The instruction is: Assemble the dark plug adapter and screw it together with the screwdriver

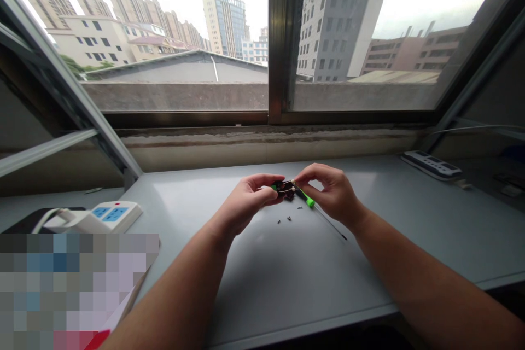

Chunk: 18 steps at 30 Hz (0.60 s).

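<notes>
My left hand (250,199) is closed around a small black part (281,188) with coppery strips and a bit of green at its left end; I cannot make out its exact kind. At its right end, the fingertips of my right hand (334,191) pinch close to a small whitish tip (293,181). Below the hands, a screwdriver (310,202) with a green and black handle lies on the table, its thin shaft slanting to the lower right. A dark reddish piece (290,196) sits partly hidden beneath the black part. Small screws (289,218) are scattered nearby.
The grey table (262,268) runs up to the wall under a window. A white power strip (118,216) with a plugged-in adapter stands at left, beside a blurred-out patch. Another power strip (430,165) lies at the back right. Metal frame posts (77,76) rise at the sides.
</notes>
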### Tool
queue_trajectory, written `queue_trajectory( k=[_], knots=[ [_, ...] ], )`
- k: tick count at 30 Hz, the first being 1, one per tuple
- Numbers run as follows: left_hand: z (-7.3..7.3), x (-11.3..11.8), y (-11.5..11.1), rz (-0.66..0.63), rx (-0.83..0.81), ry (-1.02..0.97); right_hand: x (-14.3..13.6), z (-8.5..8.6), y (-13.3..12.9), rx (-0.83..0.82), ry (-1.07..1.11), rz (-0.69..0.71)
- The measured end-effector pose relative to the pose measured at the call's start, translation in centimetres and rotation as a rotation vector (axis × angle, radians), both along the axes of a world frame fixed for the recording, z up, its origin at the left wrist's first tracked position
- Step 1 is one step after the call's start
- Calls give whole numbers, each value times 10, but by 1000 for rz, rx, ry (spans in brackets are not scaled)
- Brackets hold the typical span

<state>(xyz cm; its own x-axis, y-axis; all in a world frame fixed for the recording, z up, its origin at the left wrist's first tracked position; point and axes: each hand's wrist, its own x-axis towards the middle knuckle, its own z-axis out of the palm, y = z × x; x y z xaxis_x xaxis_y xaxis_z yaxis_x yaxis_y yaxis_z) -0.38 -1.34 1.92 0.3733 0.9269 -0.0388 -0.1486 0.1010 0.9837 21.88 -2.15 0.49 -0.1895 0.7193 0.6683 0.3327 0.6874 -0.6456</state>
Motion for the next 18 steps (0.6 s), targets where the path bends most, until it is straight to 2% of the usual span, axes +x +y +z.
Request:
queue_trajectory(
  k=[3, 11, 18],
  knots=[
    [1, 0, -1, -2, 0, -5, -1, 0, 0, -18, -6, -4],
    [0, 0, 0, -7, -4, -18, -4, -7, 3, -236, 176, 87],
    [-2, -1, 2, -26, 8, -31, -5, -10, 6, -283, 242, 137]
  ],
)
